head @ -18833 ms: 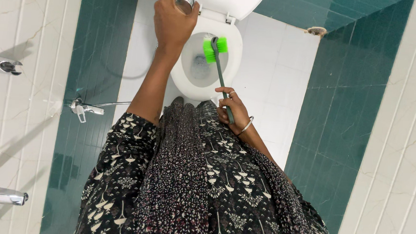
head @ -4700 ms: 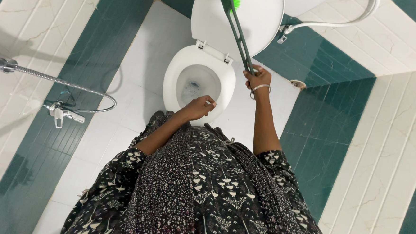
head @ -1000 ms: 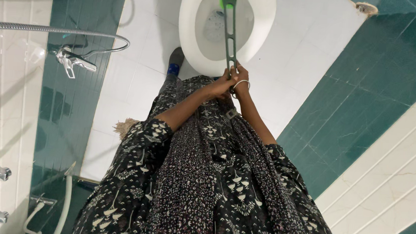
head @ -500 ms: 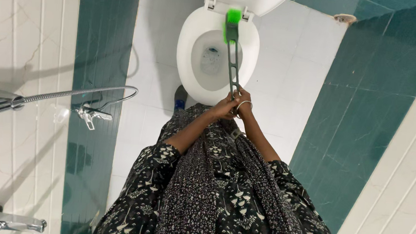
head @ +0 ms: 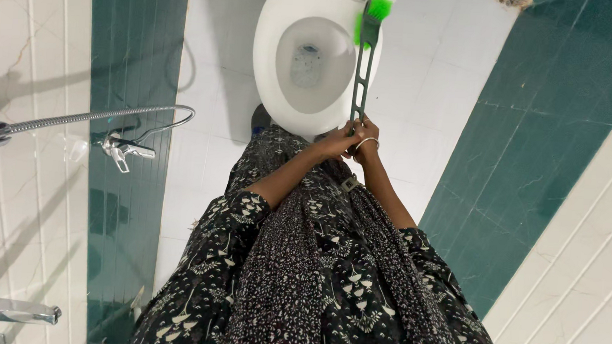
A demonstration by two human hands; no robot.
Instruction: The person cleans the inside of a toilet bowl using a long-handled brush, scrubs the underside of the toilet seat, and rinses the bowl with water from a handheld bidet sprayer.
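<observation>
1. Nearest the camera: the person's black dress with a small white print (head: 300, 276), filling the lower middle of the view and hanging over the white tiled floor (head: 422, 94).
2. Low at the left edge: a chrome wall tap (head: 12, 311) on the white marble-look wall tiles.
3. Farther along the left wall: a chrome hand-spray nozzle (head: 122, 148) on the dark green tile band, with its ribbed metal hose (head: 99, 116) running off toward the left edge.
4. Past the hem of the dress: the left hand (head: 335, 142), its grip clamped around the lower end of the brush handle.
5. Touching it on the right: the right hand (head: 367, 146), with a thin metal bangle (head: 365, 141) at the wrist; its grip is likewise clamped on the same end of the handle, so both hands hold the brush together.
6. The long grey slotted-handled toilet brush with bright green bristles (head: 360, 63) runs from the hands up across the right side of the toilet; its bristle head rests at the far right part of the rim, near the hinge.
7. The white ceramic toilet bowl (head: 269, 72), seat down, lid out of view, stands on the floor at the top middle; water shows in its basin.
8. Farthest, at the top right: a round floor drain (head: 516, 0), where the floor meets the dark green wall tiles (head: 531, 135).
</observation>
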